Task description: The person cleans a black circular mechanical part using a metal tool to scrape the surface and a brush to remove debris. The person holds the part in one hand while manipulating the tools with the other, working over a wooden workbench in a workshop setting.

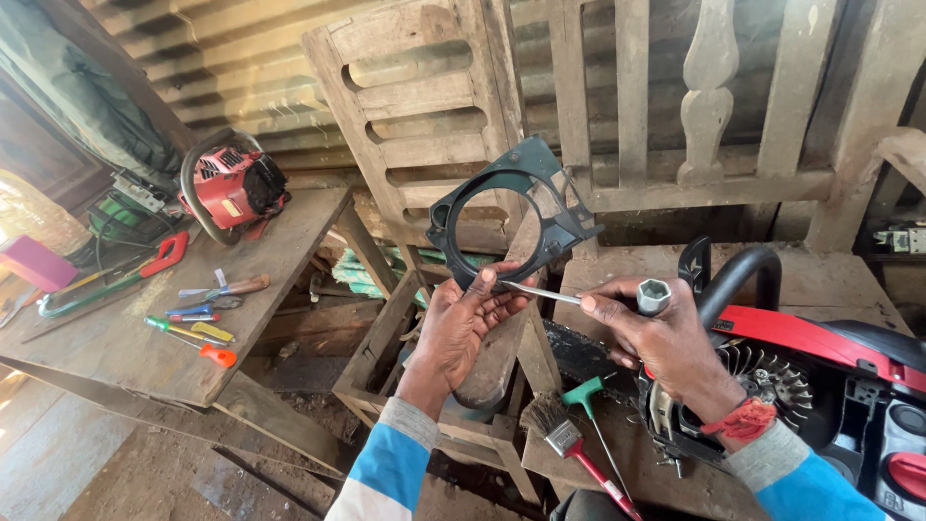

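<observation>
My left hand (465,328) holds up a dark green plastic cover (516,217) with a large round hole, gripping its lower edge. My right hand (666,338) grips a metal socket wrench (588,294) whose thin flat tip touches the cover's rim near my left thumb; its hexagonal socket end (653,294) sticks up above my fingers. Under my right wrist lies a red and black chainsaw (820,386) with its finned flywheel exposed.
A paintbrush (564,434) and a green T-handle key (585,397) lie on the wooden block by the saw. The left workbench (125,347) carries several screwdrivers (198,328), a red engine unit (231,188) and a pink box (39,262). Wooden chair frames (424,106) stand behind.
</observation>
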